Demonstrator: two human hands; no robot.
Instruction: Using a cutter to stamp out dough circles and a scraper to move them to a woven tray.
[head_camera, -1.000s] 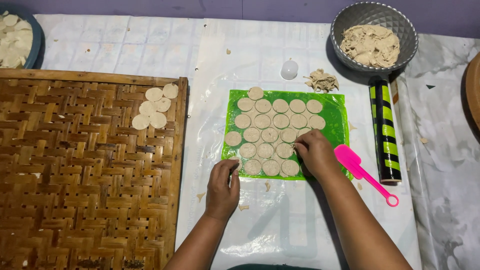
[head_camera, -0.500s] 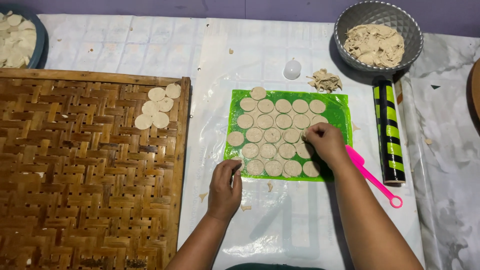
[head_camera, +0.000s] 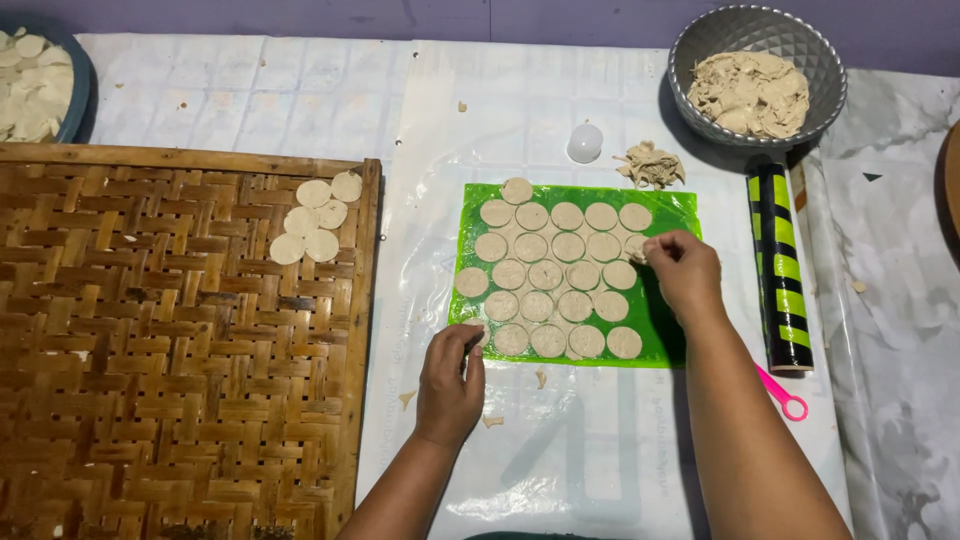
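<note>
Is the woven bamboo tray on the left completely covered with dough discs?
No: the woven bamboo tray holds only a small cluster of dough discs near its top right corner, the rest of the weave showing.

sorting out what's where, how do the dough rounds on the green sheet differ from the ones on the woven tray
The dough rounds on the green sheet are many, laid in close rows; the rounds on the woven tray are few, bunched in one small cluster at its top right corner. Those on the green sheet lie on smooth plastic, with the right hand at one; those on the woven tray lie on brown basketwork, untouched. Both sets are pale, flat discs of like size.
</note>
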